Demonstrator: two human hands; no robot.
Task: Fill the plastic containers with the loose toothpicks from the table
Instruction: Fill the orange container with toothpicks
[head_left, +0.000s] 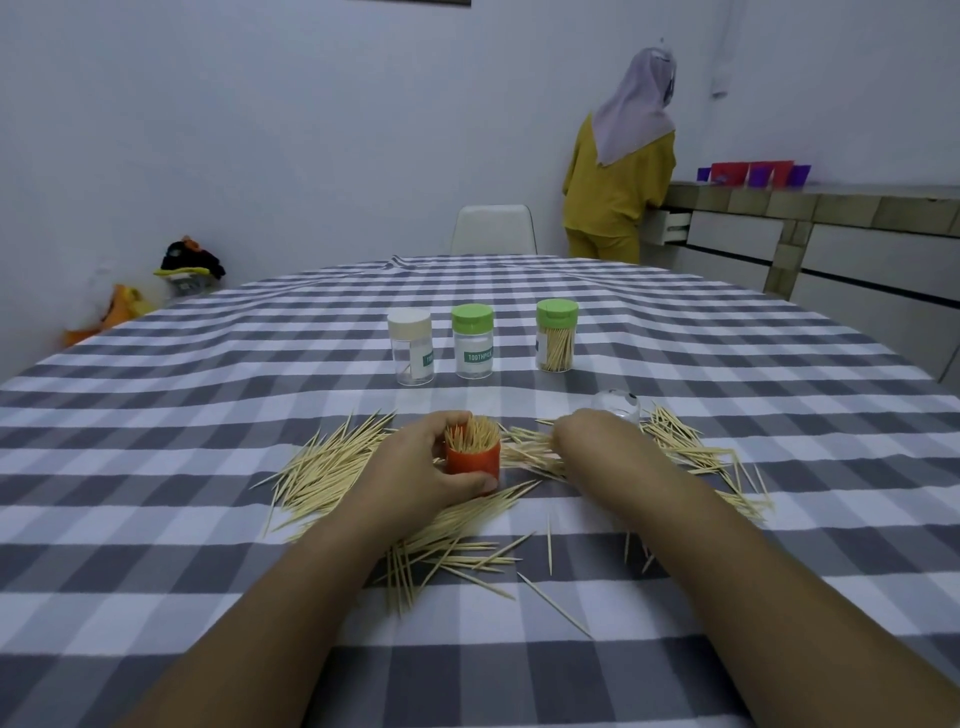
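Two hands work near the middle of the bench (156, 467), which wears a grey and white checked cloth. The left hand (436, 467) grasps an orange container (474, 460), thumb in front and fingers curled behind it; the container stands upright and is packed with toothpicks pointing up. At 3 o'clock from it, the right hand (592, 441) rests knuckles up on the loose toothpicks (322, 467); its fingers are hidden, so I cannot tell if it grips any.

The loose toothpicks lie in a wide heap around both hands, spreading from 9 o'clock of the orange container, under the forearms at 6 o'clock, and out past the right hand to 3 o'clock. Just behind the right hand, at 1 o'clock, lies a clear round object (618, 402), partly hidden.

Farther off at 12 o'clock stand three closed containers in a row: a cream-lidded jar (410, 347) that looks nearly empty, a green-lidded jar (472, 342) with a "TOOTHPICK" label, and a second green-lidded jar (557, 335) full of toothpicks.

Beyond the bench are a white chair (493, 228) and a person (618, 171) in yellow clothes standing at a counter, back turned.
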